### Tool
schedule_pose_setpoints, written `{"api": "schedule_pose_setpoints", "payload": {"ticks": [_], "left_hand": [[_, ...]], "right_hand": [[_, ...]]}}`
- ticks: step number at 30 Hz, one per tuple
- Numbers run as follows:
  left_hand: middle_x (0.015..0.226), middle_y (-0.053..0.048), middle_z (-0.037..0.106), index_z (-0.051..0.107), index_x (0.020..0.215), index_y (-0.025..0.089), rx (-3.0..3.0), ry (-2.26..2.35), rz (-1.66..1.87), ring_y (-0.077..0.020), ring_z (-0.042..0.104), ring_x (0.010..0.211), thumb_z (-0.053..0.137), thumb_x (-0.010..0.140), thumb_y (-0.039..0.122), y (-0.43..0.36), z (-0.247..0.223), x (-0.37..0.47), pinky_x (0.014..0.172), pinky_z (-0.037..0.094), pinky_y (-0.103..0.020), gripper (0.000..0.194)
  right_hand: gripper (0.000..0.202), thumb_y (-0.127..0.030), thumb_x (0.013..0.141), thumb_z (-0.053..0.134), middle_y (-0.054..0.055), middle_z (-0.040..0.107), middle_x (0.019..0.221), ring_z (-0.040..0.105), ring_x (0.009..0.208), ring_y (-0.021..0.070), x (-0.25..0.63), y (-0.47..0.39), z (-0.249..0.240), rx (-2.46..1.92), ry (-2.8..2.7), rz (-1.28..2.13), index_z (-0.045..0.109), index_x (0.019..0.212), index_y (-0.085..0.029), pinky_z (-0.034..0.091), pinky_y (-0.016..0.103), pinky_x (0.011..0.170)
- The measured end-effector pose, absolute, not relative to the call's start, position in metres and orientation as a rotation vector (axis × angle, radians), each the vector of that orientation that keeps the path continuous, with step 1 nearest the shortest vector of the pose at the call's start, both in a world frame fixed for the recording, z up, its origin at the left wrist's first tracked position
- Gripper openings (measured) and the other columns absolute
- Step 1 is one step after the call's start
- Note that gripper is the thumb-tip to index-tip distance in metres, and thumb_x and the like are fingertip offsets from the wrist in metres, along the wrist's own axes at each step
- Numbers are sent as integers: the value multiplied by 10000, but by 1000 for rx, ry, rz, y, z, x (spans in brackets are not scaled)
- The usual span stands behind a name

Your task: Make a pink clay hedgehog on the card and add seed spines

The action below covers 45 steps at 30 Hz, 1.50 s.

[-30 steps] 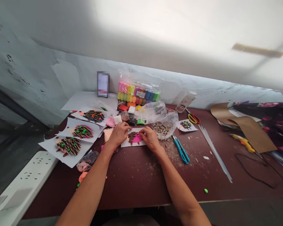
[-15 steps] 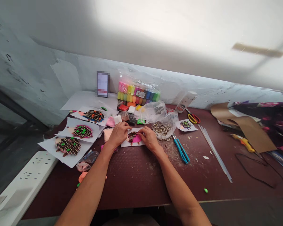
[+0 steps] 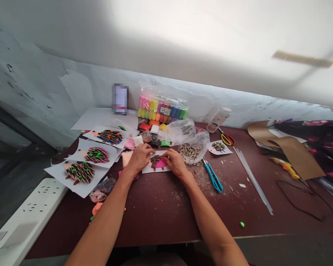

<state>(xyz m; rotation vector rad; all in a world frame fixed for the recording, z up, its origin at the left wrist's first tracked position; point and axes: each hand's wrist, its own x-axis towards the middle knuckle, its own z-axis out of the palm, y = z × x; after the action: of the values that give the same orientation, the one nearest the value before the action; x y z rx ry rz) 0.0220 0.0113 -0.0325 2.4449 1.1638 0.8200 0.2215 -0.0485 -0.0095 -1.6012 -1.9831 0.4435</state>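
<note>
Under my hands lies a small white card bearing a pink clay hedgehog, its left part covered with rows of striped sunflower seeds. My left hand holds the card at its upper left, fingers bent together and hiding that corner. Over the right side of the hedgehog, my right hand has thumb and fingers pinched at the clay. What looks like a sunflower seed is between them, mostly hidden. Loose sunflower seeds fill a clear plastic bag just right of my right hand.
Finished-looking hedgehog cards overlap at the left, beside a white power strip. Packs of coloured clay stand against the wall. Rightward lie a blue utility knife, scissors, clear glue sticks and a yellow glue gun.
Both hands keep almost the same place on the card, with the right fingertips still at the pink clay. The view has shifted very slightly.
</note>
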Motion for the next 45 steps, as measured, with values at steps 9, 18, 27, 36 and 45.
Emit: {"api": "schedule_pose_setpoints", "payload": {"ticks": [9,18,27,36,45], "left_hand": [[983,-78,665,778,948,218,2457,1171,818,-225,583,935,482,859,55,11,-34,22,867,495,-389,349],[978,-76,662,784,933,221,2444,1170,802,-226,583,938,484,858,42,11,-33,22,868,491,-384,357],[981,-74,664,797,924,242,2446,1164,805,-223,576,936,486,837,24,12,-34,22,858,498,-387,390],[980,-73,660,801,940,252,2443,1149,810,-222,570,932,485,838,30,13,-35,22,870,501,-393,400],[999,-86,657,799,934,240,2440,1156,793,-233,568,923,479,849,38,12,-33,22,865,497,-403,387]], "right_hand": [[118,-141,903,623,16,640,875,591,834,148,220,-50,-8,-1590,-1990,433,719,875,-203,437,247,786],[111,-135,918,620,44,650,886,596,885,168,219,-48,-2,-1639,-2130,339,717,884,-177,432,254,799],[127,-119,915,613,44,638,869,582,879,176,217,-44,-2,-1604,-2203,287,706,869,-193,430,262,808],[169,-92,918,580,47,628,864,569,885,177,217,-42,-4,-1601,-2243,275,712,870,-186,433,264,813],[150,-150,927,596,50,642,978,591,924,171,223,-48,5,-1570,-2188,314,714,997,-212,440,261,818]]}}
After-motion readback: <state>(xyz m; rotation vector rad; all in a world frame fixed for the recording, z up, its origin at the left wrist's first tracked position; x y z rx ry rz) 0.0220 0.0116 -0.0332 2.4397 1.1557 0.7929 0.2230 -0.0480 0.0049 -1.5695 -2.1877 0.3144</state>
